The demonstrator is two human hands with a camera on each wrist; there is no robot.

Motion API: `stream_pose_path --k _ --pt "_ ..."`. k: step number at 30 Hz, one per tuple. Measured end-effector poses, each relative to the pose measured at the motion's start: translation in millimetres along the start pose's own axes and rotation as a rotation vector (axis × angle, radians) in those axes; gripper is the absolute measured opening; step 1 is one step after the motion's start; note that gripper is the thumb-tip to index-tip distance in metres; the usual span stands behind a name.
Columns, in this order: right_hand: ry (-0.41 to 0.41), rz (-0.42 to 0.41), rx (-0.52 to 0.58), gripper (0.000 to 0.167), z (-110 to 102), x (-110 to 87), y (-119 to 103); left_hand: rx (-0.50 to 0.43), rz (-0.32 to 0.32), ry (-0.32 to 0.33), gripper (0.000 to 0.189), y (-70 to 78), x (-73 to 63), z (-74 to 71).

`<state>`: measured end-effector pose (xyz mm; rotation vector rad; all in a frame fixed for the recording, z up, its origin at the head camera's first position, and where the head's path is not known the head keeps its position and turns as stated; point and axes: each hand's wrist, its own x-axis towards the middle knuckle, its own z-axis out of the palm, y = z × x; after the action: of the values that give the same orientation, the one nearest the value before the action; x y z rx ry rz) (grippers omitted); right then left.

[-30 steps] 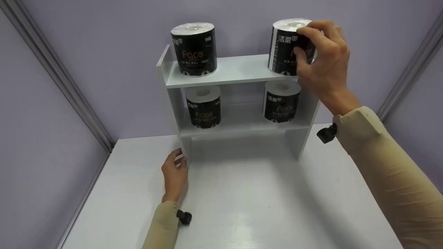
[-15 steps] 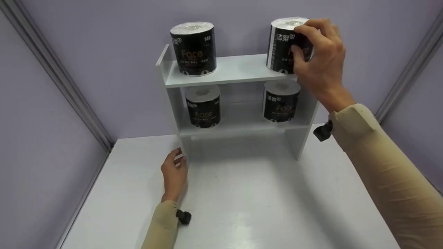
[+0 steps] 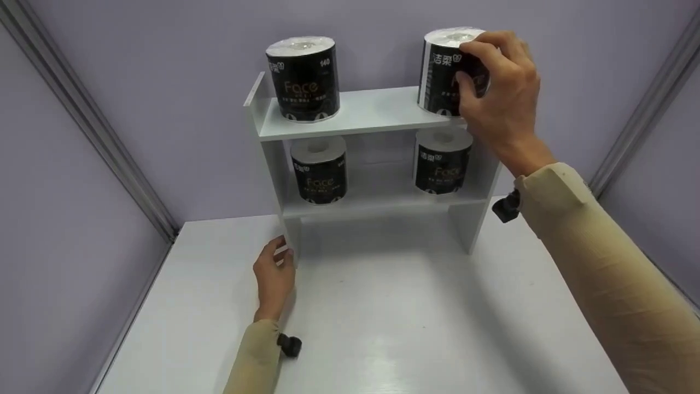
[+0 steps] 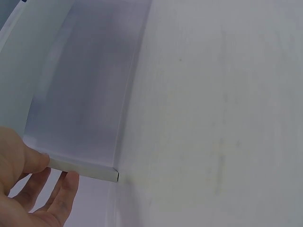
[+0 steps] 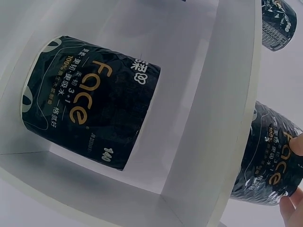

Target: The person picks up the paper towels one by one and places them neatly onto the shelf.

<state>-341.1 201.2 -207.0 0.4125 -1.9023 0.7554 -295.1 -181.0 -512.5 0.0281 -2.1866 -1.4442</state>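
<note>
On the right end of the white shelf unit's (image 3: 380, 106) top board stands a black-wrapped toilet roll (image 3: 438, 79). My right hand (image 3: 506, 90) grips that roll from its right side, thumb in front and fingers near the top rim; in the right wrist view only fingertips (image 5: 297, 208) show against it. Low on the table, my left hand (image 3: 276, 279) pinches the unit's left side panel (image 4: 90, 169) between thumb and fingers, as the left wrist view shows. A matching roll (image 3: 306, 82) sits at the top board's left end.
The middle board carries two more rolls, one left (image 3: 322, 178) and one right (image 3: 442, 169). A white table (image 3: 372, 328) lies under the unit, with a pale purple wall (image 3: 219, 109) behind. Metal frame posts (image 3: 109, 137) rise at the sides.
My right hand and the top right roll have shifted slightly left along the board. The left hand keeps its hold on the panel; the head view has drifted a little.
</note>
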Motion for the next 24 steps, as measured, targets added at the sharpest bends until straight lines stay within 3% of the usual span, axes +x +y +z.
stream_pose_path --k 24 --pt "-0.017 0.018 -0.007 0.036 11 3.2 0 -0.012 -0.024 -0.006 0.038 1.0 -7.6 -5.7"
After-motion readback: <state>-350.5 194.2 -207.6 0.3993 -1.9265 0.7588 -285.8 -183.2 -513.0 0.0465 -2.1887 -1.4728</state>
